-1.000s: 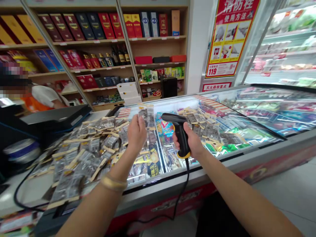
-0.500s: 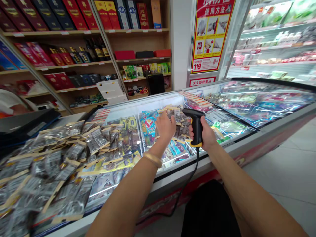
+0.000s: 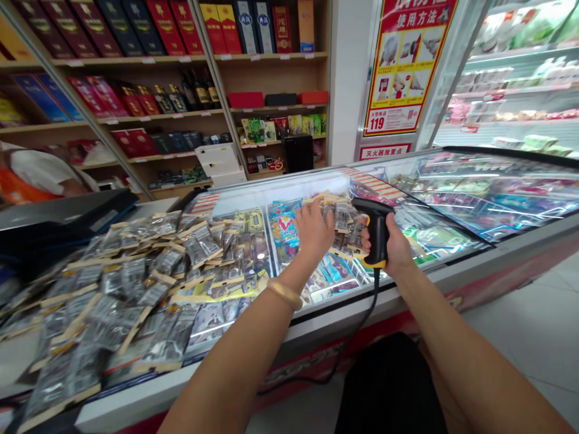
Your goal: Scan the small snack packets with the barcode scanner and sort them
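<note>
My right hand point(image 3: 394, 246) is wrapped round the grip of a black and yellow barcode scanner point(image 3: 379, 232), whose cable hangs down in front of the freezer. To the left of the scanner, my left hand point(image 3: 315, 228) reaches over a small pile of clear packets with tan strips point(image 3: 344, 214) on the freezer's glass top. Its fingers are bent at the pile's edge, and whether they pinch a packet is too small to tell. A much larger heap of similar packets point(image 3: 131, 277) covers the left part of the glass.
The freezer point(image 3: 271, 337) shows colourful packages under its glass. A black device point(image 3: 63, 220) stands at the left, with a person in white and orange point(image 3: 38, 175) behind it. Shelves point(image 3: 271, 57) with boxes and bottles line the back. A lit cooler point(image 3: 520, 90) is at the right.
The whole view has shifted, so the scene lies farther right. My left hand's fingers look slightly more spread over the small pile. My right hand still holds the scanner.
</note>
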Demonstrator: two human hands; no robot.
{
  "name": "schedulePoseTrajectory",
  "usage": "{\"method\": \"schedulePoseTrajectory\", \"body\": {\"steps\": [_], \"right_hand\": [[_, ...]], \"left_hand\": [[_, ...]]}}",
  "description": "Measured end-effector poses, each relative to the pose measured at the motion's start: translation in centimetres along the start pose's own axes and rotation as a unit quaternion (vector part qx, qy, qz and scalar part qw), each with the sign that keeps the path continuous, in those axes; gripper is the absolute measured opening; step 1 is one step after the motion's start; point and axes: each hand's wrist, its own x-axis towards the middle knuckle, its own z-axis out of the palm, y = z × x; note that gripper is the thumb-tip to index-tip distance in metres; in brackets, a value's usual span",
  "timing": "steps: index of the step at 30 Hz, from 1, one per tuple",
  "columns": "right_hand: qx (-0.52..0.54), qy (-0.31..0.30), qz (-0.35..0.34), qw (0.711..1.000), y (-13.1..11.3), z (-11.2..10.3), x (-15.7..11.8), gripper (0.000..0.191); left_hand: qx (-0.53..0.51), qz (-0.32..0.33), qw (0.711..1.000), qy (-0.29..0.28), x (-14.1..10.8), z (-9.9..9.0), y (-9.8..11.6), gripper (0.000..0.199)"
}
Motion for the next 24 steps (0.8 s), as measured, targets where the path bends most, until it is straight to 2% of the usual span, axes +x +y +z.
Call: {"method": "schedulePoseTrajectory", "body": {"steps": [3,6,9,11,14,17,18,20,24], "right_hand": [[-0.002,-0.006,-0.024,1.000,-0.2,0.7,-0.5,0.062],[-0.013,-0.037,-0.043,0.998,-0.2,2.9,-1.0,0.061],[-0.021,-0.086,-0.036,0.995,0.7,6.6,-1.5,0.060],[-0.022,-0.119,-0.011,0.993,1.9,9.2,-1.8,0.060],[-0.026,-0.153,0.029,0.988,4.0,12.4,-2.3,0.059],[-0.032,-0.166,0.060,0.984,5.9,14.2,-2.7,0.060],[-0.033,-0.168,0.071,0.983,6.4,14.6,-2.8,0.060],[-0.036,-0.171,0.087,0.981,7.2,15.1,-3.0,0.060],[-0.047,-0.171,0.101,0.979,7.9,15.5,-3.2,0.060]], "left_hand": [[-0.010,0.016,0.999,0.030,-0.7,-3.2,-1.0,0.041],[-0.005,0.046,0.995,0.091,-1.8,-7.4,-3.5,0.039],[0.028,0.058,0.988,0.144,-3.5,-12.2,-7.7,0.036],[0.061,0.044,0.983,0.170,-5.0,-15.7,-10.9,0.034],[0.108,-0.009,0.969,0.223,-8.1,-21.0,-16.0,0.034],[0.164,-0.086,0.943,0.276,-12.0,-25.5,-20.5,0.040],[0.185,-0.117,0.934,0.282,-13.3,-26.6,-21.6,0.044],[0.220,-0.165,0.927,0.256,-15.9,-27.9,-23.3,0.057],[0.258,-0.219,0.925,0.173,-19.0,-27.8,-24.1,0.073]]}}
